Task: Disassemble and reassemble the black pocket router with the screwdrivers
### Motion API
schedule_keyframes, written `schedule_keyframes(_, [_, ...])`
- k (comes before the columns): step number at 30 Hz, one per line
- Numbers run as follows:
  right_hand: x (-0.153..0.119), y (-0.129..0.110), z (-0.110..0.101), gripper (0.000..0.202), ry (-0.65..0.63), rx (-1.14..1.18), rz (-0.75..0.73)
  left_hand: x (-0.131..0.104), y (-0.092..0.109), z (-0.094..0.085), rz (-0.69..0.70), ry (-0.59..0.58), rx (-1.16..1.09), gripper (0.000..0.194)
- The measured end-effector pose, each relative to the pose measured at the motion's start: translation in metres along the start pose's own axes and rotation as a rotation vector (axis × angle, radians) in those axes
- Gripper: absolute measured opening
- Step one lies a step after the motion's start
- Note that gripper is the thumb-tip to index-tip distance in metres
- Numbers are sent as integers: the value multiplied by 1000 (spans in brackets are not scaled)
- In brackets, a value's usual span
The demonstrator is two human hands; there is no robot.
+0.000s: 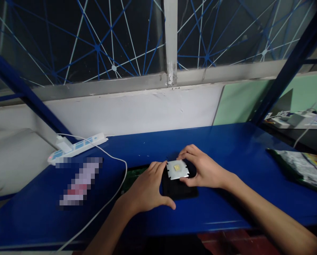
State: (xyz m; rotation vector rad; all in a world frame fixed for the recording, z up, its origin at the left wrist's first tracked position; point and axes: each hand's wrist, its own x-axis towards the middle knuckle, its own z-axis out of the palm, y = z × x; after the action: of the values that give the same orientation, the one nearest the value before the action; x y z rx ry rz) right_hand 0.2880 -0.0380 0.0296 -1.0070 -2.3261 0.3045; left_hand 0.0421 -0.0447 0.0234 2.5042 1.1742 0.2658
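A small silver metal plate (178, 173) with notched edges and a yellowish square in its middle is in my right hand (203, 168). The thumb grips its front right corner and the fingers curl behind its back edge. My left hand (148, 187) is spread, thumb well apart, its fingertips close to the plate's left corner; whether they touch it I cannot tell. Beneath the plate lies a flat black object (181, 191), partly covered. A green circuit board (133, 174) shows behind my left hand, which hides much of it.
A white power strip (80, 147) with a plugged-in adapter (63, 143) lies at the back left of the blue table (227, 209). Its white cable (100, 209) curves left of my left arm. A blurred-out item (82, 182) lies nearby. Far right is a shiny packet (299, 168).
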Motion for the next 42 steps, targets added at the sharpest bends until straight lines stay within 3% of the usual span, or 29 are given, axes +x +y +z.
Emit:
schedule_keyframes(2, [0, 2, 2, 46, 30, -10, -19, 0, 2, 3, 4, 111, 2, 106])
schedule_keyframes(6, [0, 4, 6, 47, 81, -35, -55, 7, 4, 11, 23, 351, 39, 74])
schedule_keyframes(12, [-1, 4, 9, 47, 117, -67, -73, 20, -3, 4, 183, 404, 37, 45])
schedule_keyframes(22, [-1, 6, 2, 55, 93, -85, -39, 23, -13, 0, 282, 516, 41, 45])
schedule_keyframes(42, [-1, 7, 9, 46, 104, -29, 32, 22, -22, 2, 270, 509, 133, 50])
